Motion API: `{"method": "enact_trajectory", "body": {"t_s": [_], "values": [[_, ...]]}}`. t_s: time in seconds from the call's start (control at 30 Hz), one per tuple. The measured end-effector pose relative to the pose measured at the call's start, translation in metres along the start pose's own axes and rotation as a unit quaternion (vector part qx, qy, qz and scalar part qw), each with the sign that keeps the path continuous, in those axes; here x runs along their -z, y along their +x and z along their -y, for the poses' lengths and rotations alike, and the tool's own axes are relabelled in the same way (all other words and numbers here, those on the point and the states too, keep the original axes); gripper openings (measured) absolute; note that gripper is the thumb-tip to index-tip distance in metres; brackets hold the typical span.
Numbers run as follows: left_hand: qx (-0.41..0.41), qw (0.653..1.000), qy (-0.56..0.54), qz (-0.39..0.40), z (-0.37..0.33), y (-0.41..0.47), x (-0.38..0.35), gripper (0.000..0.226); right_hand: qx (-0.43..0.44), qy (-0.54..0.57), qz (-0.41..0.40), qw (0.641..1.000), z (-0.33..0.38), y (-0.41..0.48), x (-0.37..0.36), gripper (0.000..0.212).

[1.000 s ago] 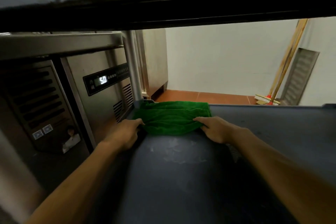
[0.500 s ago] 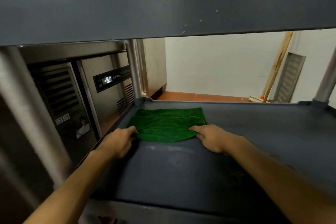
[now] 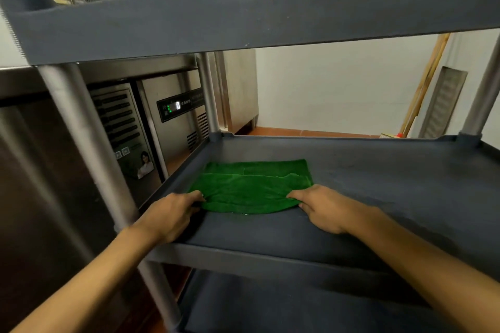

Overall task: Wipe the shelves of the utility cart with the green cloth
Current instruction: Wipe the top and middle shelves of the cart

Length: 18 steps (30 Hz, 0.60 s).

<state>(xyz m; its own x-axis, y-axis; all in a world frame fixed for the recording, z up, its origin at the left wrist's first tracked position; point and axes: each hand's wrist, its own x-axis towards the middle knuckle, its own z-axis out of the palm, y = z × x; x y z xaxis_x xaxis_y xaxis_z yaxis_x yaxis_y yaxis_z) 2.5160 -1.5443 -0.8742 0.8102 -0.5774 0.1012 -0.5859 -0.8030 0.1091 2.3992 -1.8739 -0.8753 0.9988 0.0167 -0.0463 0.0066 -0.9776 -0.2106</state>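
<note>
The green cloth point(image 3: 254, 186) lies flat and folded on the left part of the dark grey cart's middle shelf point(image 3: 378, 184). My left hand point(image 3: 173, 213) pinches the cloth's near left corner, close to the shelf's left rim. My right hand point(image 3: 322, 205) pinches its near right corner. A small wet patch shows on the shelf just in front of the cloth. The top shelf point(image 3: 243, 8) spans overhead and the bottom shelf point(image 3: 270, 305) shows below.
Grey metal posts point(image 3: 89, 143) stand at the cart's corners. A stainless steel fridge unit with a lit control panel point(image 3: 178, 108) sits close on the left. Wooden broom handles point(image 3: 424, 86) and a metal grille lean on the white wall behind.
Both hands have pulled the cloth toward me along the shelf, from the far left corner. My head has drawn back and risen, so the top and bottom shelves now show.
</note>
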Motion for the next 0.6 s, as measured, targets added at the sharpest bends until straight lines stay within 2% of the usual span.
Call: {"method": "enact_trajectory", "body": {"t_s": [0.37,0.6], "values": [[-0.046,0.999,-0.013,0.012,-0.014,-0.068,0.015,0.027,0.066,0.004,-0.014,0.998,0.006,-0.057,-0.001,0.046],[-0.070,0.995,-0.009,0.068,-0.018,-0.086,0.029,0.021,0.068,0.010,0.015,0.998,0.015,-0.079,0.015,0.040]]}}
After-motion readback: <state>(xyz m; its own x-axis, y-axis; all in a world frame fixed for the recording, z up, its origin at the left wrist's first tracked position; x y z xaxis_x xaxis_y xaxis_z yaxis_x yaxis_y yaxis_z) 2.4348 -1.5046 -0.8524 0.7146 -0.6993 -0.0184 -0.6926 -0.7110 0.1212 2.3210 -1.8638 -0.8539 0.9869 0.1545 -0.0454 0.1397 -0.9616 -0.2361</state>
